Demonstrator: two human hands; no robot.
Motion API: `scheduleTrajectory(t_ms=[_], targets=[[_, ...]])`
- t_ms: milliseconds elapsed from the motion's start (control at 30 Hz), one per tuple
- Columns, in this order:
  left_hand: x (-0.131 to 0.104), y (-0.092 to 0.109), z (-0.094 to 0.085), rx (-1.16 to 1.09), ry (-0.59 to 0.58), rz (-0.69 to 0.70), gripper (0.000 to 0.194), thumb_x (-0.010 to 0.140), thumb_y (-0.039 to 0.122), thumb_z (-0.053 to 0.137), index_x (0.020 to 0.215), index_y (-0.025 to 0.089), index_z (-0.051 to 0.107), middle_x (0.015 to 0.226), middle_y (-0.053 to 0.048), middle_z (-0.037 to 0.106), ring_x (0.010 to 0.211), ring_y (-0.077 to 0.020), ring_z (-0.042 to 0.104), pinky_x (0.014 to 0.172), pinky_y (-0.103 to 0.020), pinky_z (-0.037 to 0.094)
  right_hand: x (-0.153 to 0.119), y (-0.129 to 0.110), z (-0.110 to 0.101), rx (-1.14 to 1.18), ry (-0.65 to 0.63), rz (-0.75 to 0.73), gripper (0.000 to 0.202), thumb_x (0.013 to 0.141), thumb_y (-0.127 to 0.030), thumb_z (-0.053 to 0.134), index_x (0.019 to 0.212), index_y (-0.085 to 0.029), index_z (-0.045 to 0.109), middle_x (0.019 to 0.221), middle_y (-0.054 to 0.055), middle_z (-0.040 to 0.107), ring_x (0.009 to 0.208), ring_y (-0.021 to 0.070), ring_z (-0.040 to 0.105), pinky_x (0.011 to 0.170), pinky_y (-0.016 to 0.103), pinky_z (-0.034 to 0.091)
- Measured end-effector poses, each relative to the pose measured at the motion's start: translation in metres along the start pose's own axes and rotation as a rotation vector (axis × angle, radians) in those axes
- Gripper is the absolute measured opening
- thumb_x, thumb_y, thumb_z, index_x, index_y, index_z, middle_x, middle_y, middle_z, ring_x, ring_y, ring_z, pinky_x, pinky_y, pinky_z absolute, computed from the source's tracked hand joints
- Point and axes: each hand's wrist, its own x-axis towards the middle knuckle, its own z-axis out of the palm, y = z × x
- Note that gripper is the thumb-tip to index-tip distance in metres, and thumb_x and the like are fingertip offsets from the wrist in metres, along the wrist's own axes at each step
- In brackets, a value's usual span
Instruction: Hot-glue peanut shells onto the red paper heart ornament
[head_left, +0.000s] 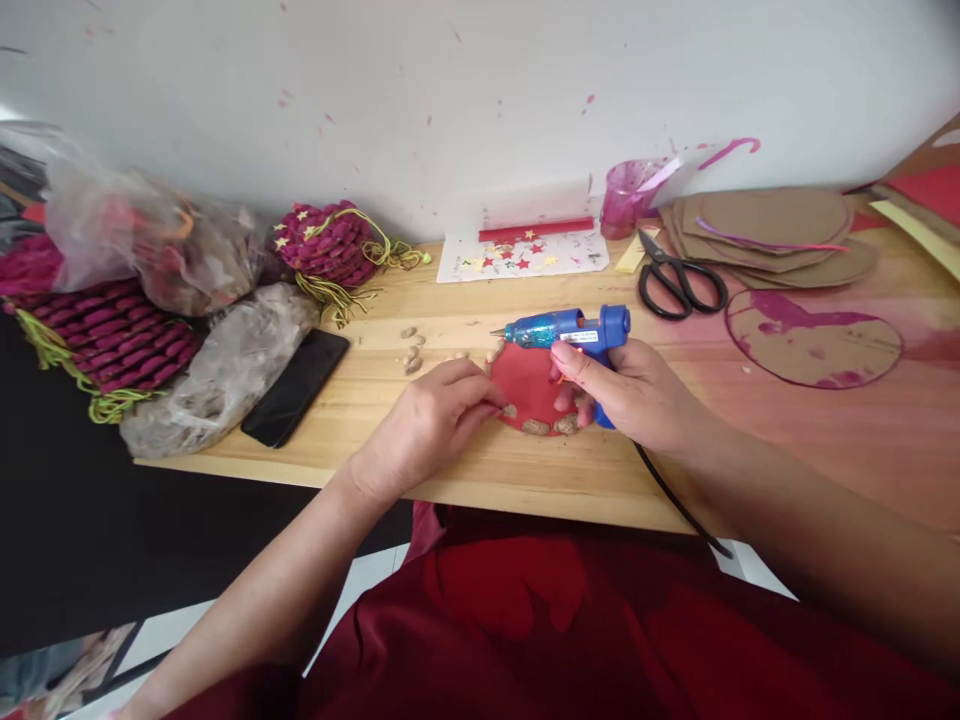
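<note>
My right hand (637, 395) is wrapped round the handle of a blue hot glue gun (536, 330), its nozzle pointing left. Below the gun lies a round red piece (525, 375), partly hidden by my hands. Peanut shells (535, 427) sit along its near edge, and another peanut shell (495, 350) is at its upper left rim. At the left edge of the red piece, the fingers of my left hand (442, 405) are pinched on a small peanut shell (510, 411). Several loose peanut shells (412, 358) lie on the table left of it.
A black phone (296, 388) lies left, beside plastic bags (225, 370) and purple woven pieces (330, 245). Star stickers on a white sheet (525, 260), a pink cup (628, 200), black scissors (681, 280) and cardboard ovals (765, 225) stand towards the wall. A cord (675, 500) crosses the table's front edge.
</note>
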Motion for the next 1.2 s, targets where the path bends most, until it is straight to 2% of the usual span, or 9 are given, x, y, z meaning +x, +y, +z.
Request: scheduleTrajectory(t_ms=[133,300,600,867,1200], targets=[[0.0014,-0.0020,0.0038,0.137,-0.079,0.075,0.015,0.099,0.010,0.058,0.101,0.016,0.071,0.096,-0.006,0.067,0.088,-0.0168,0.065,0.079,-0.030,0.053,0.0002,-0.0027,-0.0006,-0.015,-0.008,-0.008,0.063,0.078,-0.079,0.067,0.082,-0.017,0.066,0.070,0.004,0.068,0.053,0.0127,0.065,0.041,0.020,0.053],[0.0004,-0.0003,0.0043,0.189,-0.112,0.096,0.015,0.100,0.010,0.056,0.103,0.016,0.070,0.095,-0.005,0.065,0.085,-0.0168,0.063,0.078,-0.030,0.052,-0.0006,-0.0037,-0.0022,-0.033,-0.021,-0.014,0.059,0.082,-0.076,0.066,0.080,-0.017,0.066,0.062,0.002,0.067,0.047,0.0103,0.061,0.040,0.018,0.050],[0.0010,0.0018,0.0041,0.244,-0.185,0.101,0.018,0.103,0.013,0.050,0.102,0.018,0.068,0.099,-0.006,0.066,0.091,-0.0188,0.061,0.081,-0.031,0.050,-0.0009,-0.0034,-0.0012,-0.018,-0.012,-0.017,0.055,0.080,-0.073,0.071,0.076,-0.018,0.066,0.064,0.003,0.068,0.050,0.0132,0.063,0.039,0.021,0.048],[0.0011,0.0042,0.0035,0.289,-0.200,0.105,0.019,0.102,0.011,0.049,0.102,0.018,0.067,0.099,-0.006,0.065,0.090,-0.0192,0.060,0.080,-0.031,0.050,-0.0011,-0.0035,-0.0017,-0.020,-0.020,-0.015,0.054,0.080,-0.072,0.072,0.075,-0.018,0.067,0.065,0.003,0.068,0.049,0.0123,0.062,0.039,0.020,0.048],[-0.0006,0.0026,0.0067,0.238,-0.151,0.117,0.021,0.103,0.013,0.049,0.104,0.020,0.069,0.102,-0.006,0.065,0.089,-0.0182,0.060,0.079,-0.031,0.049,-0.0010,-0.0025,-0.0009,-0.015,-0.022,-0.031,0.054,0.082,-0.072,0.071,0.077,-0.018,0.067,0.067,0.003,0.068,0.050,0.0122,0.062,0.040,0.021,0.048]])
